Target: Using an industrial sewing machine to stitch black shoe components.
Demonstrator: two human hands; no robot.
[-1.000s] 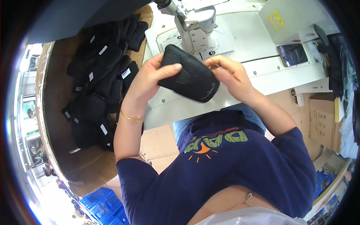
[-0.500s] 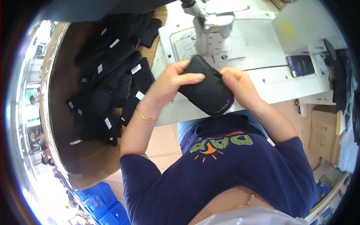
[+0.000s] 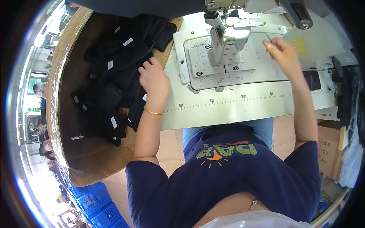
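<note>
My left hand reaches left off the white sewing table, over a big cardboard box heaped with black padded fabric pieces bearing small white labels. Its fingers curl down onto the pile; whether they grip a piece is hidden. My right hand is raised at the right of the sewing machine head, its fingertips pinched on a thin dark strand. Nothing lies on the metal needle plate except loose thread bits.
A dark phone lies at the table's right end. Cardboard cartons stand on the floor at the right. Blue plastic crates sit at the lower left. Other people are far off at the left edge.
The black padded piece held by both hands in front of the machine is gone from them. My left hand swung left to the box pile; my right hand rose to the right.
</note>
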